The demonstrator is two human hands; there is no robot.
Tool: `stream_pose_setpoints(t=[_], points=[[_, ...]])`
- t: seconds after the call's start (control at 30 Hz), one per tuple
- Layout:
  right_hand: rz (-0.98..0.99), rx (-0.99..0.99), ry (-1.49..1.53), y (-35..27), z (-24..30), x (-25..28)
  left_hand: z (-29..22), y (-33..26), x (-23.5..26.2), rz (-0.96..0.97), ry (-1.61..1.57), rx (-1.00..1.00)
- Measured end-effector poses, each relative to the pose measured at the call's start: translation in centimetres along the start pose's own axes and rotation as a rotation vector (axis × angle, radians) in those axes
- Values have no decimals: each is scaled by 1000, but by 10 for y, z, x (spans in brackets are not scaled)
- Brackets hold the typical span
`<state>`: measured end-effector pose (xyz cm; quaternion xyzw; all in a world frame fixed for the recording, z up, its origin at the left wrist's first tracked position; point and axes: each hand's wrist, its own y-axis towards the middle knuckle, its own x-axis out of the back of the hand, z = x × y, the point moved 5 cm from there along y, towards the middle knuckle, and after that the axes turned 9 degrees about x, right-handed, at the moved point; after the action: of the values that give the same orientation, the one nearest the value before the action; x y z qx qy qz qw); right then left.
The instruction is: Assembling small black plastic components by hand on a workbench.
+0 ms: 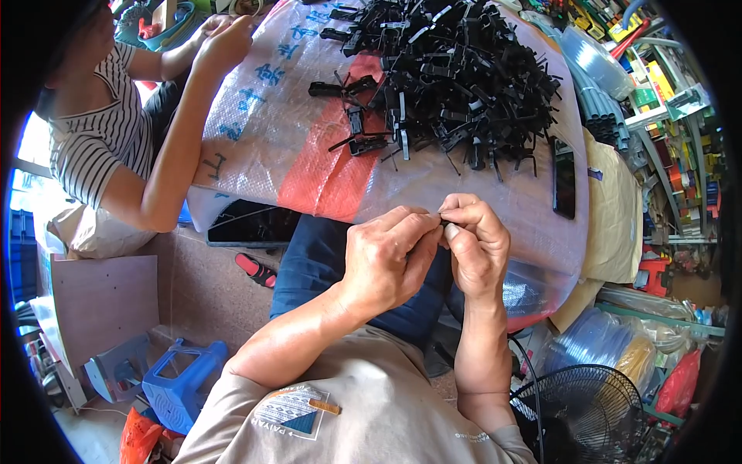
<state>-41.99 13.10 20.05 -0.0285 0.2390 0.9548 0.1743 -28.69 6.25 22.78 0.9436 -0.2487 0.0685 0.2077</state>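
My left hand (389, 251) and my right hand (477, 246) meet in front of my chest, fingers closed in a pinch. Between their fingertips is a small black piece (444, 223), mostly covered by the fingers; its exact kind cannot be made out. Just beyond my hands lies a woven plastic sack (255, 147) with a red stripe, spread over the work surface. On it rests a big heap of black plastic parts (464, 77) with thin prongs. A few loose black parts (357, 127) lie at the heap's left side.
A phone (564, 178) lies at the sack's right edge. At the left sits another person (104, 131) in a striped top, hands raised near the sack. Blue plastic stools (182, 383) stand lower left, a black fan (591, 410) lower right. Crowded shelves (672, 155) line the right.
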Motion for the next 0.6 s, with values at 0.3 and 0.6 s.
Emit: stream_pose_setpoints(t=[0.3,0.6], points=[[177,-222,-82,0,15,4,35,-13,-4,471,-716,885],[211,-417,-194,2,14,-10,18,-2,16,410,-71,216]])
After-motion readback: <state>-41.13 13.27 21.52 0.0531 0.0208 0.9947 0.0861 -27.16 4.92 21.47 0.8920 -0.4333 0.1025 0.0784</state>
